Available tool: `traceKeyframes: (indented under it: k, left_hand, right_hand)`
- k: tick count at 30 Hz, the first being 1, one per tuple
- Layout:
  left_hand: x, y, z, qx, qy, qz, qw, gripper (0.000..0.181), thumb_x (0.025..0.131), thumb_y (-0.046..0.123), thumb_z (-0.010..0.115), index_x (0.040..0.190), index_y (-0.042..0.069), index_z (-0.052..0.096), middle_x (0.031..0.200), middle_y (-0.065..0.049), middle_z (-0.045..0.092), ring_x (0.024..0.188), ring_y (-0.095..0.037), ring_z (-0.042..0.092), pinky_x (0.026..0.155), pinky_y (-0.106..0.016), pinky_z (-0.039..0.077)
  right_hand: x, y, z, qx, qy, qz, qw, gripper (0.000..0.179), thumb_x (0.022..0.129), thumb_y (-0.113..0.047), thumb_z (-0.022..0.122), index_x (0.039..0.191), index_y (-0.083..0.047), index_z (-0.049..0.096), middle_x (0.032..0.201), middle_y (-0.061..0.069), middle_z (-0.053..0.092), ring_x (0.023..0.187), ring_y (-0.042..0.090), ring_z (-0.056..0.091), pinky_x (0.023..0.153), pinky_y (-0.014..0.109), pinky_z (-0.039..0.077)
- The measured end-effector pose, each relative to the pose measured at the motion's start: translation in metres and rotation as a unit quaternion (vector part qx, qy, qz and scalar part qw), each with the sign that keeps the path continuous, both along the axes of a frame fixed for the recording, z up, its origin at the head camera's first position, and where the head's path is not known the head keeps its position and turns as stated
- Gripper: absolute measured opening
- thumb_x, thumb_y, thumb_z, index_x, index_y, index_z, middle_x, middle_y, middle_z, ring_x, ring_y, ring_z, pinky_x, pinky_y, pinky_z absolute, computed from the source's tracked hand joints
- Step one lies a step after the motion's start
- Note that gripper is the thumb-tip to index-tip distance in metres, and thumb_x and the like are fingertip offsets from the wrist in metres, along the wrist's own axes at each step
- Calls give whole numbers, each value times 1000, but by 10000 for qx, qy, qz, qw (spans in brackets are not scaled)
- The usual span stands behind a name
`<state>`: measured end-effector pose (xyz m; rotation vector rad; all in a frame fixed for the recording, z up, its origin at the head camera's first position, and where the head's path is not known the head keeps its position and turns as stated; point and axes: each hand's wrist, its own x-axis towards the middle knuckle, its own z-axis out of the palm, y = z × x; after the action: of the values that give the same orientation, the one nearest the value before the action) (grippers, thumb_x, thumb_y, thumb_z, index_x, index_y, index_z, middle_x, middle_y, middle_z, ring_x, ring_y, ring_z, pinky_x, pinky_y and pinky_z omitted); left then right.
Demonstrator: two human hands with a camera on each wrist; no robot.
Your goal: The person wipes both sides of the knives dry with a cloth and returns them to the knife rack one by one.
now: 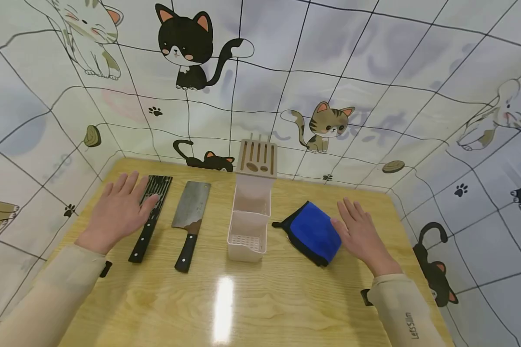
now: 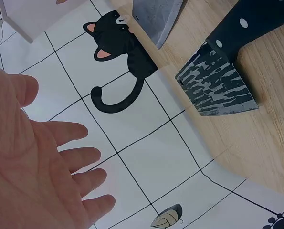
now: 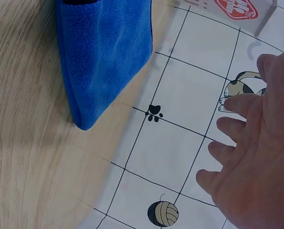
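Observation:
My left hand (image 1: 119,207) is held with fingers straight and spread, overlapping the black-and-silver patterned blade of a kitchen knife (image 1: 144,241) in the head view. To the right of that knife lies a cleaver (image 1: 193,205), grey-bladed with brown marks near its black handle. My right hand (image 1: 363,233), also straight-fingered, is beside a folded blue cloth (image 1: 316,231) with black edging and a loop. Both palms look bare in the wrist views, where the patterned knife (image 2: 218,81) and the fuzzy cloth (image 3: 106,57) lie apart from the fingers.
Between the cleaver and the cloth stands a pale pink knife holder (image 1: 248,217) with a beige slotted top (image 1: 257,159) and open compartments in front. Everything rests on a wooden table (image 1: 286,303). White cat-print sheeting (image 1: 265,82) walls its back and sides.

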<state>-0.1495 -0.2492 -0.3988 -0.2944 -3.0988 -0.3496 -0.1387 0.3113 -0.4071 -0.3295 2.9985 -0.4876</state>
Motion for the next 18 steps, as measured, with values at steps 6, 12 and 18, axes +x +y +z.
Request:
traceKeyframes:
  k: [6,12,18]
  left_hand:
    - [4,4,-1,-39,313,-14,9995,74,111,50,32,158,-7,29,161,-37,22,149,-57,17,117,-71,16]
    - [11,17,-9,85,500,-65,9987,71,111,46,39,156,-9,33,161,-36,25,149,-56,20,117,-71,18]
    - [16,32,-26,136,601,-128,9980,67,109,41,46,153,-9,39,160,-36,29,148,-55,25,117,-69,22]
  right_hand:
    - [-2,-2,-2,-82,54,9,10000,69,113,-42,37,161,4,22,168,28,13,155,50,4,119,71,4]
    - [0,-5,-17,-247,-122,-53,9996,70,112,-41,41,161,6,22,167,30,15,154,52,6,120,70,7]
    - [0,-11,-43,-314,-180,37,9993,69,112,-39,42,159,9,25,166,32,17,152,53,13,119,68,16]
